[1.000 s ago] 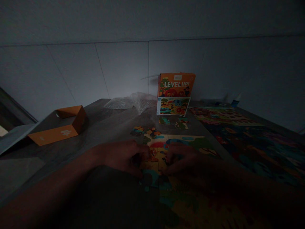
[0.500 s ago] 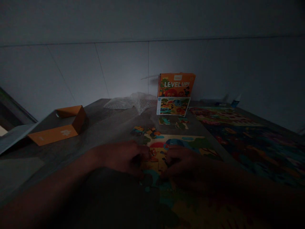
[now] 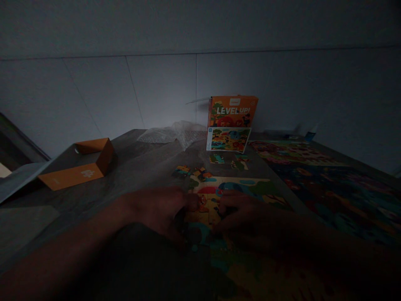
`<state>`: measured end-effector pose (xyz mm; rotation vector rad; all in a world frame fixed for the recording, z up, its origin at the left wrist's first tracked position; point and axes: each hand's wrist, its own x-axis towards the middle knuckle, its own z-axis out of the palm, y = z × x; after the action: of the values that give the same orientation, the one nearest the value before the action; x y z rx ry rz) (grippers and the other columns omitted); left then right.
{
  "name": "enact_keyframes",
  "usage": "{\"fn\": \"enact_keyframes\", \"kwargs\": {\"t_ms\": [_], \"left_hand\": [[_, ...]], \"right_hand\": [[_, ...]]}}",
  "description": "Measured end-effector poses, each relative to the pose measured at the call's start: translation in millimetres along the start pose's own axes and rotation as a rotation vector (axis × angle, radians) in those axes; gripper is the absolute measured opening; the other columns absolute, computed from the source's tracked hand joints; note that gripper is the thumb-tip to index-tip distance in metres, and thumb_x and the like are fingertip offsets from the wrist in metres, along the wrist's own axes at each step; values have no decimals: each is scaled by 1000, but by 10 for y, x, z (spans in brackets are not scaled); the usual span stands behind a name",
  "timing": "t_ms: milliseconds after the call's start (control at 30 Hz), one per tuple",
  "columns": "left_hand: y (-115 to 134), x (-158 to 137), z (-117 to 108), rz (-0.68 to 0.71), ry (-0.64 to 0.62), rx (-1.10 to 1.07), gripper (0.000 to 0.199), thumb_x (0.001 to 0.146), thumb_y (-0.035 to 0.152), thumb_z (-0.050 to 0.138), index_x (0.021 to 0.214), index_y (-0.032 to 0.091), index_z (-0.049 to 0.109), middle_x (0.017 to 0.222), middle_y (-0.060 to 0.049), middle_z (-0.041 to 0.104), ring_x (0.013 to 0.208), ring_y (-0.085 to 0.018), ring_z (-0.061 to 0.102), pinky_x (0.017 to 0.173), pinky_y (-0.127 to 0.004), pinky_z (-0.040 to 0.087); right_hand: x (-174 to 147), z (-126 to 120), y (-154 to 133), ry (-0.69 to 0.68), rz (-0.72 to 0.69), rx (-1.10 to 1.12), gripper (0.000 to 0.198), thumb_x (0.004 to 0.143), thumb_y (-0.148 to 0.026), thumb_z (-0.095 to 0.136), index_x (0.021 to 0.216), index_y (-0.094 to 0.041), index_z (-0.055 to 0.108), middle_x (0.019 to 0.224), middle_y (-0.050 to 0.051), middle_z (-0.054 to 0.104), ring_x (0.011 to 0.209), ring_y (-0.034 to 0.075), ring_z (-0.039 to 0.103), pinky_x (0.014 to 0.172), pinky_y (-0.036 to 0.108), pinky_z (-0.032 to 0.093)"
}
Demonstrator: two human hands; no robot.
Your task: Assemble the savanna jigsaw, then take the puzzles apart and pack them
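Note:
A partly joined jigsaw puzzle [image 3: 260, 188] with a bright animal scene lies flat before me. At its left edge, my left hand [image 3: 159, 209] rests with the forefinger against a puzzle piece showing an orange animal [image 3: 203, 203]; thumb and forefinger are spread apart. My right hand [image 3: 244, 213] lies on the puzzle just right of that piece, forefinger and thumb apart, its other fingers lost in shadow. Several loose puzzle pieces [image 3: 203, 173] lie beyond the upper left corner, and a few more pieces [image 3: 216, 158] sit farther back. The near part of the puzzle is very dark.
An orange puzzle box [image 3: 233, 113] stands upright at the back, a picture card [image 3: 230, 140] leaning on it. Crumpled clear plastic [image 3: 178, 133] lies beside it. At left is an open orange box part [image 3: 72, 177]. Other joined puzzles [image 3: 332, 188] cover the right side.
My left thumb has moved down and away from the forefinger, widening the gap between them. The right hand stays nearly in place, and the view has shifted slightly.

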<state>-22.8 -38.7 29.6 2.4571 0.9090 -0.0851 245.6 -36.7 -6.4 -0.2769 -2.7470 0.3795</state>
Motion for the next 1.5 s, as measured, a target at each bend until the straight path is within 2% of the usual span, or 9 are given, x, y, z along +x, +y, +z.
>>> {"fn": "enact_keyframes", "kwargs": {"t_ms": [100,267,500,733,967,1133,1500], "left_hand": [[53,-18,-10,-17,-3,-5,52,61,45,81,103,23,60,87,1,68,69,-17,63,51,-22,39],[76,-13,-4,-34,0,-14,44,66,41,78,102,22,61,83,1,68,65,-16,61,48,-22,38],[36,-10,1,-14,-5,28,39,70,42,75,100,21,62,79,1,65,62,-15,58,49,-23,37],[49,-9,-3,-56,-22,55,44,68,43,76,102,22,60,78,1,64,62,-15,58,48,-22,36],[38,-12,1,-32,-26,30,38,69,40,75,99,21,59,76,2,63,61,-15,57,48,-22,36],[7,1,26,-9,1,20,42,68,42,76,100,20,60,74,1,63,59,-14,56,45,-22,34],[-20,-2,30,-1,-10,8,42,70,42,74,103,21,60,76,1,63,59,-14,56,45,-22,33]], "right_hand": [[-9,14,15,29,20,51,29,86,-20,55,107,-26,74,79,3,52,74,17,47,72,32,37],[-20,42,29,6,44,58,30,88,-19,54,109,-26,73,79,3,52,75,16,48,76,34,37],[-27,26,1,37,57,46,29,88,-21,54,109,-25,74,81,4,55,77,17,49,75,33,36],[-2,26,49,-6,27,56,29,87,-22,54,108,-25,74,80,4,54,75,18,48,73,33,35],[4,32,41,10,27,60,29,85,-20,54,106,-22,74,80,4,56,76,18,48,72,33,35],[-4,42,38,29,13,74,30,87,-21,52,108,-22,73,80,4,56,76,18,48,70,32,34],[2,32,36,-7,42,55,28,87,-20,53,107,-22,73,82,5,57,77,18,49,71,33,35]]}}
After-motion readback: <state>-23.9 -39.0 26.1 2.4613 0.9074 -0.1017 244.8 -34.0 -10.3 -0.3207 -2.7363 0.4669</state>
